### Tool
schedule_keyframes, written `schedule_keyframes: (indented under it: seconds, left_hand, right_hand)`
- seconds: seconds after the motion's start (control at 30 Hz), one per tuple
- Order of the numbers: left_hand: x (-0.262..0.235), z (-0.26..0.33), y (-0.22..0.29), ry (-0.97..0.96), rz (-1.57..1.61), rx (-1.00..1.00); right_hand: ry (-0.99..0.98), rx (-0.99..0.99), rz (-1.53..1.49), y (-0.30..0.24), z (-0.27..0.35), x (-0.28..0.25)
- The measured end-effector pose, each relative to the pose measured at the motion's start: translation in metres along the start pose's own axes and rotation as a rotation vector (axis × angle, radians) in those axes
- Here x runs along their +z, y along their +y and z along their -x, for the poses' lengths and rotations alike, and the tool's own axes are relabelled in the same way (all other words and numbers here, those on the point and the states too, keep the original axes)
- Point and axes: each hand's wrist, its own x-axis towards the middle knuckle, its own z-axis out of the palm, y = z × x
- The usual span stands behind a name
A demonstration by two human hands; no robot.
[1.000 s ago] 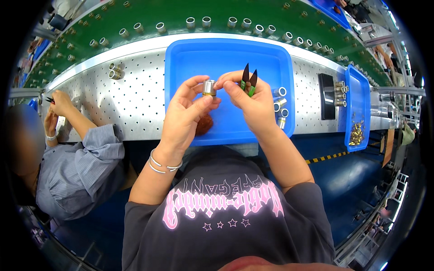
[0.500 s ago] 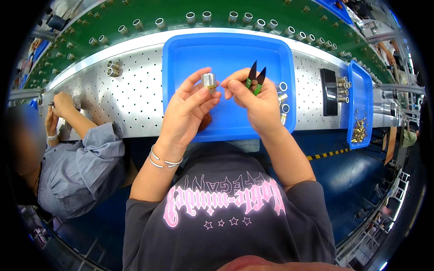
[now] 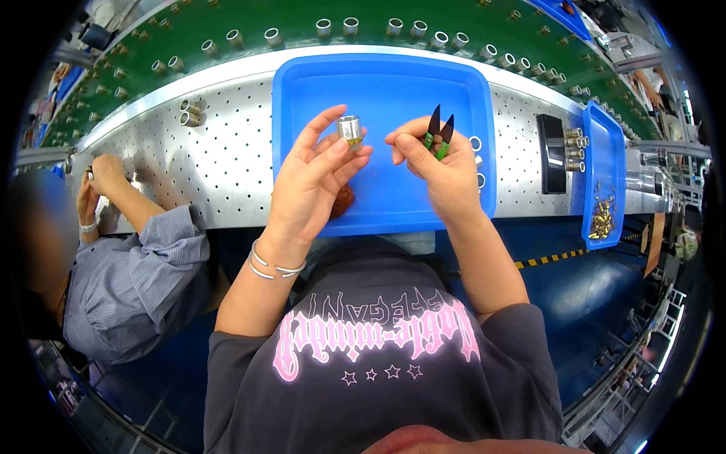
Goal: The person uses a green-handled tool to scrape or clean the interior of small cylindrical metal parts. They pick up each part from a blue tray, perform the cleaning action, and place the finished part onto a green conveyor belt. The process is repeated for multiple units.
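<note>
Mid-frame, left hand [image 3: 310, 181] pinches a metal ferrule [image 3: 349, 129]; right hand [image 3: 442, 170] grips snips [image 3: 437, 132], apart; trimming seemingly unfinished.

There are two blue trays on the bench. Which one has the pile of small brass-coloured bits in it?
The narrow blue tray at the far right, with brass-coloured pieces heaped at its near end. The big blue tray under the hands has none.

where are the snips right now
In the head view, the snips are in the right hand, blades up, over the blue tray, just right of the metal cylinder in the left hand.
</note>
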Motion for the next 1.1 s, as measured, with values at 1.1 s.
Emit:
schedule_keyframes:
  seconds: [1.1]
  left_hand:
    - [0.002,-0.001,-0.015,-0.002,-0.998,0.415]
  right_hand:
    - [0.071,-0.444,0.779,0.001,-0.007,0.001]
